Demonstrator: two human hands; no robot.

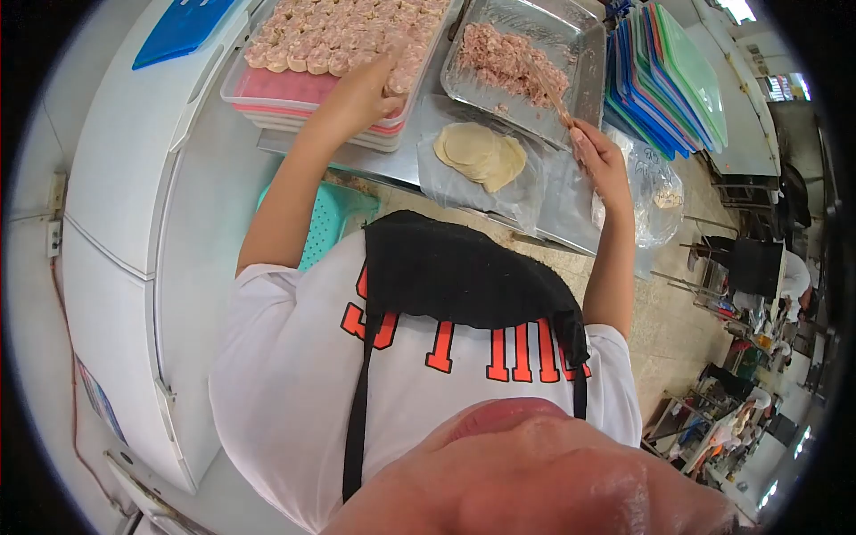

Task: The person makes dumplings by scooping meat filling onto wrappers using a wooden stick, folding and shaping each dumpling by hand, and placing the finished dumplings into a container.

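My left hand (364, 96) is over the right part of a plastic tray (234, 87). Its thumb and fingers curl around a meat-filled dumpling (403, 82), with the fingertips slightly blurred. Rows of open-topped dumplings (308, 40) fill that tray. At the right, my right hand (599, 159) grips the end of a thin flat spatula (555, 100), whose far part reaches into the minced meat filling (508, 61). The filling lies in a metal pan (571, 25). Between my arms, round dough wrappers (480, 155) lie piled on a plastic sheet (435, 183).
Coloured plastic lids (664, 80) stand stacked right of the pan. A clear plastic bag (655, 192) lies by my right forearm. Below the table at left is a turquoise basket (334, 214). A white freezer (134, 160) borders the left, with a blue lid (183, 28) on it.
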